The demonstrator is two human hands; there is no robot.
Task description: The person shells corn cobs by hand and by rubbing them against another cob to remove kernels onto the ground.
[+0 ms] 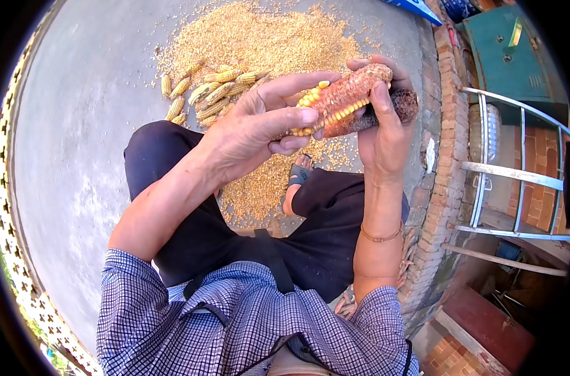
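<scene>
My left hand (263,119) holds the left end of a partly shelled corn cob (350,91), its thumb on the remaining yellow kernels. The cob's bare side is reddish. My right hand (388,125) grips the right end of this cob, along with a darker bare cob (402,105) beneath it. Both cobs tilt up to the right, above my lap. Beyond my left hand, several whole ears of corn (219,93) lie beside a wide heap of loose kernels (260,37).
More kernels (253,194) are spread between my legs, near my sandalled foot (299,172). A low brick edge (444,156) runs along the right, with a metal railing (517,175) and a green cabinet (507,56) past it. Bare cobs (346,305) lie by my right side.
</scene>
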